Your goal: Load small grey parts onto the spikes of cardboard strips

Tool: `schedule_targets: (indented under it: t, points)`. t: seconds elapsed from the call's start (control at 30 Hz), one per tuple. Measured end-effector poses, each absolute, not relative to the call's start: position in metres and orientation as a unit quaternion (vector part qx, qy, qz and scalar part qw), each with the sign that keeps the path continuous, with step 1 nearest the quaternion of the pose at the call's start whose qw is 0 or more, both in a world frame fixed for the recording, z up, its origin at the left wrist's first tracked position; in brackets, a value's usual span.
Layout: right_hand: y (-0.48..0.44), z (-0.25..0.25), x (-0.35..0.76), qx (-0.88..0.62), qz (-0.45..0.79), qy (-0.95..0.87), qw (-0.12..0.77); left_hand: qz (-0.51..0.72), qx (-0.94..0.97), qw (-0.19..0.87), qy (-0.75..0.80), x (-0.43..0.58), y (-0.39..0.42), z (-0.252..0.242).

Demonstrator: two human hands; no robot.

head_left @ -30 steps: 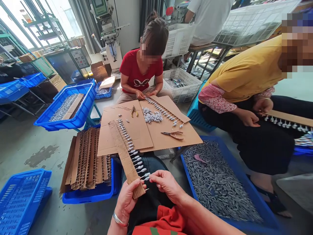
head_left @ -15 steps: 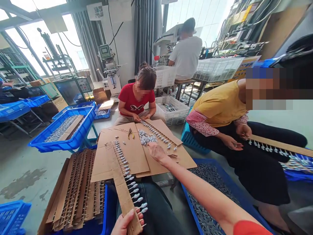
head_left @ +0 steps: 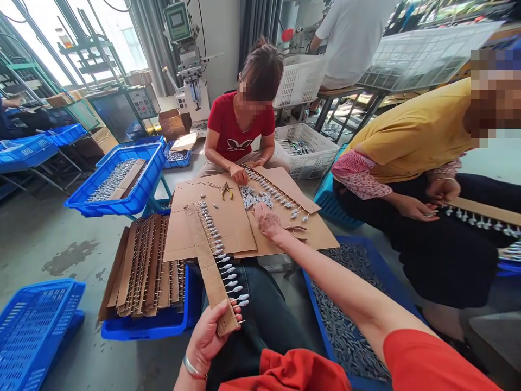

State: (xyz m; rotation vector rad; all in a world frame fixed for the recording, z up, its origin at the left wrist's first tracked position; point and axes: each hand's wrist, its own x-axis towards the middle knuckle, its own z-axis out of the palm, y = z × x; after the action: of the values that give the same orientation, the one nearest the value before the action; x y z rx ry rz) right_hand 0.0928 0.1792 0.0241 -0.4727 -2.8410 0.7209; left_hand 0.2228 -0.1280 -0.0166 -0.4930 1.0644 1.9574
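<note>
My left hand is closed on the near end of a long cardboard strip. Thin pins stick out along its right edge, with small silver-grey pieces on their tips. The strip's far end rests on the flat cardboard sheets of the work surface. My right hand reaches across to a heap of similar silver-grey pieces, fingertips at its near edge. Those fingers look drawn together; whatever they may hold is hidden. Pliers lie just right of my right hand.
Yellow-handled pliers lie farther back. Opposite, a person in red handles another pinned strip. A person in yellow works at right. Stacked strips fill a blue crate at left; a blue bin of dark pieces stands at right.
The view has tilted downward, so more of my lap and left wrist shows. My right hand stays by the heap and my left keeps the strip. The person opposite has shifted a hand toward the heap.
</note>
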Motion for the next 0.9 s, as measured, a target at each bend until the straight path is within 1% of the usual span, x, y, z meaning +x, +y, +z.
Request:
schedule_targets:
  t: [0.1,0.17,0.2,0.23,0.27,0.33,0.43,0.57,0.77,0.9]
  points:
    - [0.165,0.026,0.131,-0.182,0.327,-0.919,0.125,0.782,-0.195,0.410,0.428,0.223,-0.125,-0.013]
    - [0.151,0.026,0.164,-0.182,0.448,-0.865,0.131,0.781,-0.193,0.407,0.434,0.224,-0.124,-0.010]
    - [0.142,0.026,0.183,-0.177,0.551,-0.806,0.127,0.779,-0.192,0.407,0.437,0.225,-0.123,-0.008]
    - [0.134,0.025,0.201,-0.171,0.642,-0.740,0.108,0.777,-0.190,0.407,0.441,0.225,-0.123,-0.007]
    - [0.124,0.024,0.219,-0.166,0.706,-0.683,0.080,0.775,-0.188,0.408,0.445,0.226,-0.123,-0.005]
    - [0.107,0.021,0.252,-0.173,0.770,-0.613,0.027,0.769,-0.187,0.409,0.453,0.227,-0.122,-0.003]
    - [0.085,0.014,0.286,-0.197,0.780,-0.594,-0.013,0.757,-0.182,0.418,0.468,0.228,-0.122,-0.001]
    - [0.067,0.004,0.303,-0.218,0.770,-0.600,0.006,0.740,-0.169,0.433,0.486,0.228,-0.122,0.000]
    - [0.052,-0.010,0.306,-0.248,0.799,-0.547,0.008,0.737,-0.166,0.412,0.509,0.232,-0.117,-0.002]
    - [0.046,-0.018,0.306,-0.266,0.792,-0.550,0.012,0.730,-0.172,0.396,0.530,0.235,-0.113,-0.004]
